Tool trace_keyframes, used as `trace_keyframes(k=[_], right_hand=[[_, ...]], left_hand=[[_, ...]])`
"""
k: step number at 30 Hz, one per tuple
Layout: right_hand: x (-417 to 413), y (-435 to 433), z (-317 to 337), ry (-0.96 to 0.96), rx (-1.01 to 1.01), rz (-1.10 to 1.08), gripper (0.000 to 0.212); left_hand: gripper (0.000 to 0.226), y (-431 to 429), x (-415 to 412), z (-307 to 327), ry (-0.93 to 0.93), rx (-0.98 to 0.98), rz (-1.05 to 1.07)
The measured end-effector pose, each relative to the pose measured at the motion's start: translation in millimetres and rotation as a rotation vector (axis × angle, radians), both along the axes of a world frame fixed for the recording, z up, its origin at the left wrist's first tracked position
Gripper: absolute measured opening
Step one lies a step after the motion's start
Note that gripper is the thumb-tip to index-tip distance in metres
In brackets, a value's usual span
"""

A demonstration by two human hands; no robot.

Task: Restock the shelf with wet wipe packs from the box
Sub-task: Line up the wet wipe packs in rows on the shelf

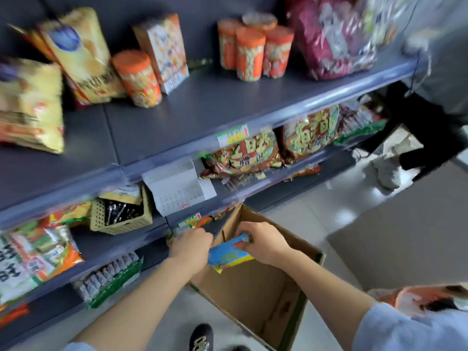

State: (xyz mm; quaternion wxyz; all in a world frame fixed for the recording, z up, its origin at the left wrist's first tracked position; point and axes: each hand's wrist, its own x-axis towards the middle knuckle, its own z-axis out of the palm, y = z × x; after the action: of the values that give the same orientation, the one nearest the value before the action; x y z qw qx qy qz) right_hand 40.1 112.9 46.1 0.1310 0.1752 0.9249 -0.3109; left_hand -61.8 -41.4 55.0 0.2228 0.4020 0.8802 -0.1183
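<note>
Over the open brown cardboard box (253, 290) beside the grey metal shelf (202, 105), left hand (191, 245) and right hand (263, 243) grip a blue-yellow wet wipe pack (228, 253).

You face grey shelving (202, 105). Floor (316, 214): pale glossy tiles, bright reflections. Grey slab (405, 224) sits low at your right; kind unclear.

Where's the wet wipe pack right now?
Head view, lower centre: the blue and yellow wet wipe pack is held between the left hand and the right hand, just above the open cardboard box.
</note>
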Motion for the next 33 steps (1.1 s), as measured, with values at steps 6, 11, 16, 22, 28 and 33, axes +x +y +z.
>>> trace_keyframes(k=[6,11,16,22,28,33], right_hand=[[-26,-20,84,0.14,0.065,0.075,0.027],[-58,-57,151,0.256,0.099,0.171,0.021],[-87,-107,213,0.379,0.157,0.29,0.021],[-108,-174,265,0.471,0.164,0.35,0.021],[-120,-250,306,0.594,0.16,0.4,0.024],[-128,-311,337,0.721,0.139,0.413,0.02]], left_hand=[[0.024,-38,-20,93,0.113,0.082,0.121],[0.016,-89,-38,157,0.24,0.114,0.21],[0.019,-143,-50,212,0.346,0.169,0.293],[0.024,-218,-56,275,0.465,0.208,0.345],[0.032,-301,-55,321,0.548,0.242,0.407],[0.027,-368,-53,354,0.648,0.251,0.444]])
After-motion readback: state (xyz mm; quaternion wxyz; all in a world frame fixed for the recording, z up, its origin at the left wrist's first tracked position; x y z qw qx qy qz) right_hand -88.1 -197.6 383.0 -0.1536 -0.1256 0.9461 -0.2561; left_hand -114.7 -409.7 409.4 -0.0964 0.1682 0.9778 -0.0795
